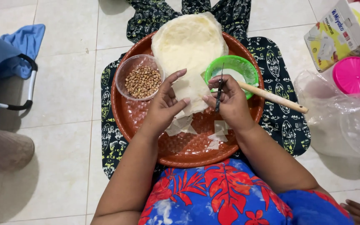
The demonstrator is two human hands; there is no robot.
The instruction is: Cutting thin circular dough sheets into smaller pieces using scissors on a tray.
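Cutting a pale dough sheet over a woven tray on the floor.

I see the dough sheet [188,46], thin, cream and floppy, draped from the tray's far rim toward its middle, with cut squares [182,125] lying below. My left hand [163,106] pinches the sheet's near edge with loosely curled fingers; my right hand [230,102] is closed around dark scissors [219,93], held upright beside that edge. On the round reddish tray [146,141], a clear bowl of peanuts [141,79] sits left, and a green bowl [232,71] with a wooden stick [271,96] right. The tray's near half is mostly bare; patterned cloth [284,125] and tiled floor [63,146] surround it.
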